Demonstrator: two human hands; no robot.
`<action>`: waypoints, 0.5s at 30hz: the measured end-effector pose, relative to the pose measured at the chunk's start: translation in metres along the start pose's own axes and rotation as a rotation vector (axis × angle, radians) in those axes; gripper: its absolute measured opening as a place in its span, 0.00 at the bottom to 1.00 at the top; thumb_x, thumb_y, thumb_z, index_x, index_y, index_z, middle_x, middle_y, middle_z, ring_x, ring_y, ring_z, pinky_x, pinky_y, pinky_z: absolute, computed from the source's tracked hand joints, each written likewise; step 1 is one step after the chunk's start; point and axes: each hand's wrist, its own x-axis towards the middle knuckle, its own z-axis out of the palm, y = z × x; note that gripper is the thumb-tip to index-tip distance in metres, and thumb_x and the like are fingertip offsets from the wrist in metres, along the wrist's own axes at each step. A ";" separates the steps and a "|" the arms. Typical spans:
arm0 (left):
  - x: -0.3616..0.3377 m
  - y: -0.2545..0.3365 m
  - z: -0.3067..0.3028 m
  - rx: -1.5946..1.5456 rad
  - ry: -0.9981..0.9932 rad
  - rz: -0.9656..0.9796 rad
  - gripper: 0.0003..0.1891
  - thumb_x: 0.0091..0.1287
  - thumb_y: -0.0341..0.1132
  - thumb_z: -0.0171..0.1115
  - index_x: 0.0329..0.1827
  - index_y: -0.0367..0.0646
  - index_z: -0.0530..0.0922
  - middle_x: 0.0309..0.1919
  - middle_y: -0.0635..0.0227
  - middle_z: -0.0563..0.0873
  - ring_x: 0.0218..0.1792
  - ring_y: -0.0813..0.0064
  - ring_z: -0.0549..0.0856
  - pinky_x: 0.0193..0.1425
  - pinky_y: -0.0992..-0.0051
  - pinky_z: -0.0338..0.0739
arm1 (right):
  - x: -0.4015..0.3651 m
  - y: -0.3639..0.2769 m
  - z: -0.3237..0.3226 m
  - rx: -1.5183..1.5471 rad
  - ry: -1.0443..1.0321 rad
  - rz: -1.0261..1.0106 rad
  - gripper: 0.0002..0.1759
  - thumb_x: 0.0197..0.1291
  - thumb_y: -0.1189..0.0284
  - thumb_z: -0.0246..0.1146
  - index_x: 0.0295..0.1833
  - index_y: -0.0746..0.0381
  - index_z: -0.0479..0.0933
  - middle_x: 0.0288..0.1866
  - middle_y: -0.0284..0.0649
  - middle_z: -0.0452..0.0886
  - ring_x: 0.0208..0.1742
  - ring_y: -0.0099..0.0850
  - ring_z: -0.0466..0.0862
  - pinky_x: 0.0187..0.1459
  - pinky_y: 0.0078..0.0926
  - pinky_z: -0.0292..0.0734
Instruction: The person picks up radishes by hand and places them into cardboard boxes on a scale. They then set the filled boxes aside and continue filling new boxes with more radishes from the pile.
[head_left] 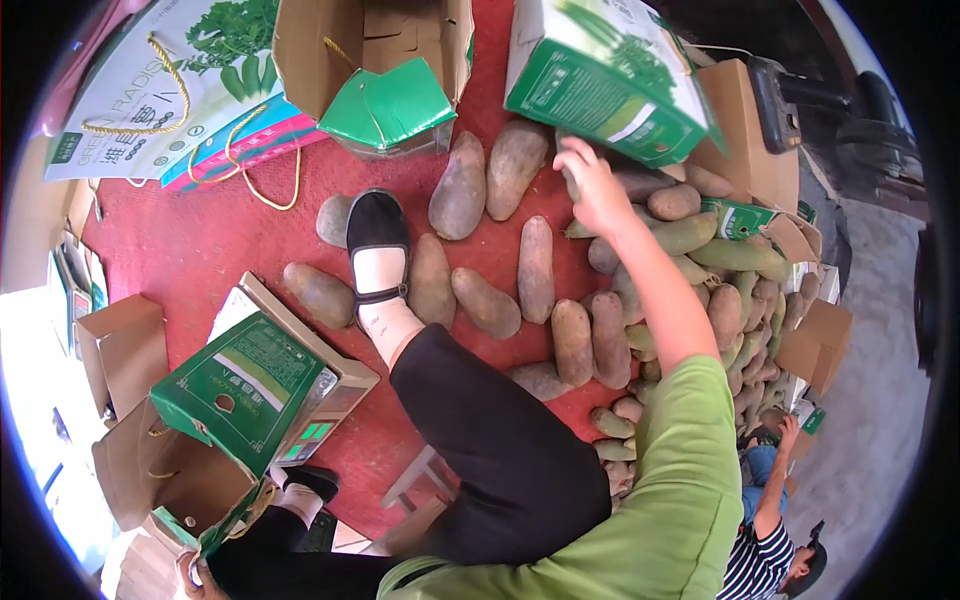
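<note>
Reaching forward, my right hand (597,188) is at the lower edge of a green and white radish box (610,90), beside the radish pile (690,235). Its fingers are bent, and a radish partly shows behind them; whether they grip it or the box is unclear. Low at the left, my left hand (197,578) is partly cut off by the frame edge, next to an open green carton (205,480). What its fingers do is hidden. Behind that carton, another green box (240,375) lies on a scale with a lit green display (313,432).
Large radishes (536,268) lie spread over the red mat (400,455) around my black shoe (378,222). An open carton (375,60) and a white radish bag (150,80) stand at the top. Another person (765,545) in a striped shirt is at the lower right.
</note>
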 end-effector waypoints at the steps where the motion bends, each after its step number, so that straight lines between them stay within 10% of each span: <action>1: -0.003 0.007 0.004 -0.002 0.010 0.001 0.18 0.64 0.31 0.65 0.54 0.30 0.78 0.46 0.55 0.84 0.42 0.67 0.80 0.50 0.65 0.76 | -0.014 -0.001 -0.002 0.071 0.003 -0.078 0.27 0.41 0.92 0.55 0.48 0.55 0.69 0.68 0.40 0.64 0.62 0.53 0.70 0.58 0.43 0.72; 11: -0.009 0.033 0.013 0.048 0.015 0.238 0.13 0.61 0.28 0.65 0.47 0.31 0.81 0.40 0.51 0.85 0.41 0.60 0.82 0.49 0.63 0.76 | -0.232 -0.069 -0.044 0.157 -0.244 -0.176 0.32 0.36 0.91 0.57 0.52 0.57 0.68 0.69 0.44 0.62 0.68 0.51 0.66 0.67 0.39 0.64; 15: 0.030 -0.065 -0.005 0.095 -0.003 0.413 0.16 0.68 0.32 0.61 0.53 0.30 0.75 0.45 0.57 0.82 0.44 0.67 0.77 0.56 0.68 0.71 | -0.293 -0.094 -0.046 0.654 -0.321 0.059 0.32 0.37 0.91 0.59 0.52 0.57 0.68 0.69 0.43 0.63 0.68 0.49 0.66 0.65 0.36 0.66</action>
